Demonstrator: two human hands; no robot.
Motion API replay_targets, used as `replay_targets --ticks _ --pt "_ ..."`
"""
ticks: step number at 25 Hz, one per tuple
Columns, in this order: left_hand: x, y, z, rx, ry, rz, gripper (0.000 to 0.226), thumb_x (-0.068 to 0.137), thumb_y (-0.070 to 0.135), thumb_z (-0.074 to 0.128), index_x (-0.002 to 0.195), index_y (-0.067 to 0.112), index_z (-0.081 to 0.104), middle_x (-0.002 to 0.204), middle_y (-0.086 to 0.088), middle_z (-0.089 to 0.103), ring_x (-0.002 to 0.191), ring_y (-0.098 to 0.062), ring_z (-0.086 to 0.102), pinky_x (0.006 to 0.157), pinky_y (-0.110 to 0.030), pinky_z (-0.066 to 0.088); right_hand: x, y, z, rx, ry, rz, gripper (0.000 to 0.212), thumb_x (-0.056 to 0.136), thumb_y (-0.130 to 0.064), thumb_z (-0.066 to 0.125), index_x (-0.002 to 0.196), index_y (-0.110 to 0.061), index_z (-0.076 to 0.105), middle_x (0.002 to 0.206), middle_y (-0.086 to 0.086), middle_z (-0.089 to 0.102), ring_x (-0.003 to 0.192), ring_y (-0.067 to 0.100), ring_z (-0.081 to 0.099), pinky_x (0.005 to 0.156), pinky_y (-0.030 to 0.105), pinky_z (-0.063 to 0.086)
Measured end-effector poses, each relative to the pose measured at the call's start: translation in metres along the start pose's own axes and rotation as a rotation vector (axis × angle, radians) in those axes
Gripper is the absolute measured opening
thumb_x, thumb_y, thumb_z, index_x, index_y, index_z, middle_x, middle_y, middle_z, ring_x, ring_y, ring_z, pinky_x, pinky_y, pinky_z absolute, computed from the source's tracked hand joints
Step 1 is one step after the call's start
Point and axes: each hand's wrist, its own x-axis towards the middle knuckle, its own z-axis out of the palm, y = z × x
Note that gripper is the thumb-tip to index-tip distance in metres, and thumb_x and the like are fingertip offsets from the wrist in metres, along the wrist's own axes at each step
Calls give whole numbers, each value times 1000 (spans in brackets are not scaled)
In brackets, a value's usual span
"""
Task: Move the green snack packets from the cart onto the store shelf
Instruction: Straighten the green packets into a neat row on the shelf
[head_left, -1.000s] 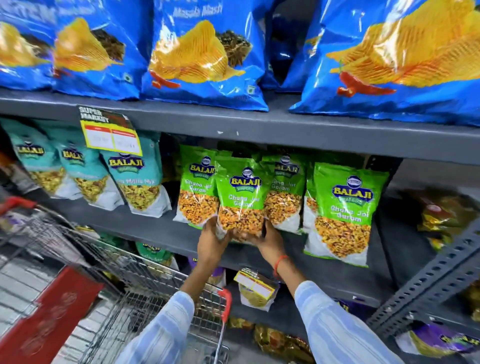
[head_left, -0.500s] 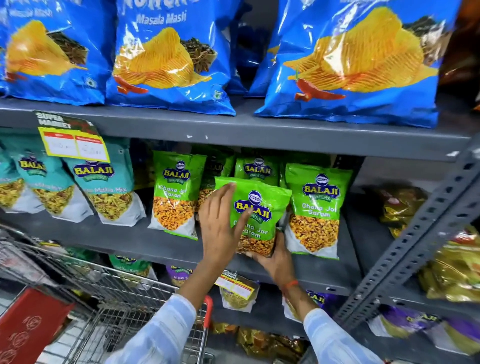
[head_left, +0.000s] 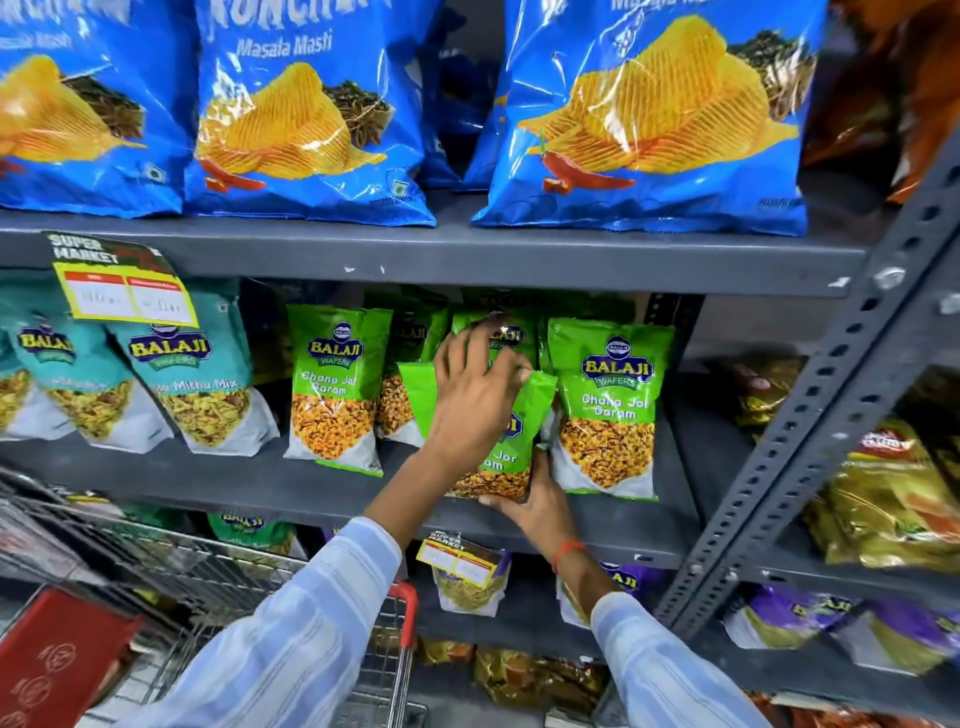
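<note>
Standing on the middle store shelf are the green snack packets, and both hands are busy with one of them. That green packet is sitting at the shelf's front, tilted a little, between two upright ones. The left hand is lying flat over its upper face with fingers spread wide, and the right hand is cupping its bottom edge from below, gripping it. Counting the green ones: two are standing fully in view at the front (one to the left, one to the right), at least two more are peeking out behind, plus the held one. Three teal packets are leaning on the same shelf farther left. Three large blue chip bags are filling the front of the shelf above. The cart is waiting at lower left, its red handle corner showing between the two sleeves.
</note>
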Motion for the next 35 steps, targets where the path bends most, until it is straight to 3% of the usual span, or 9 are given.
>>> replay_targets --ticks 5,10,13,15,19,26,28,31,35 --pt "16 -4 0 -113 -131 -127 29 92 37 44 108 21 63 139 -12 44 131 -34 33 113 -51 19 4 1 0 28 40 7 81 61 -35 85 126 -9 43 116 8 67 107 24 62 78 14 41" --pt "-21 -46 10 -266 121 -333 47 92 37 46 133 16 43 141 -11 46 129 -30 39 109 -43 30 7 0 -1 151 88 6 66 67 -18 83 123 -6 49 115 9 63 104 19 60 82 13 45" --pt "-73 -78 38 -679 -185 -602 71 83 40 60 139 9 30 144 -14 41 132 -28 39 101 -29 34 12 -3 0 158 114 25 61 74 -15 77 126 -7 46 117 10 63 103 17 58 74 10 39" --pt "-95 -86 58 -803 -425 -704 85 74 41 70 139 6 28 141 -12 44 132 -26 42 102 -34 38 16 -3 1 171 98 42 58 77 -14 73 127 -7 45 120 10 60 111 22 57 84 16 39" --pt "-99 -92 81 -764 -424 -669 61 85 18 64 138 10 36 139 -11 51 128 -26 48 98 -35 44 23 -5 3 200 20 78 61 82 -10 68 133 -5 37 133 16 53 123 27 51 105 41 42" --pt "-101 -96 91 -678 -335 -670 55 85 22 63 135 13 40 130 -11 60 115 -27 58 62 -12 35 25 -9 3 201 -83 123 62 86 -11 62 139 -10 28 139 11 47 126 23 47 102 30 36" --pt "-102 -100 92 -649 -331 -660 54 86 25 62 134 14 40 126 -12 62 112 -28 60 61 -15 35 24 -10 6 169 -89 113 64 87 -14 61 140 -10 26 139 10 47 124 23 49 98 26 36" --pt "-100 -106 87 -640 -389 -653 56 86 28 62 135 16 38 128 -13 61 115 -30 59 81 -33 50 25 -12 8 222 -66 115 66 86 -13 63 141 -11 26 137 9 49 111 14 54 89 20 39" --pt "-99 -101 82 -582 -419 -631 60 86 31 61 138 17 34 131 -13 59 116 -31 58 90 -46 52 20 -8 14 266 34 110 64 85 -8 64 140 -9 30 130 8 54 110 19 55 92 26 44"
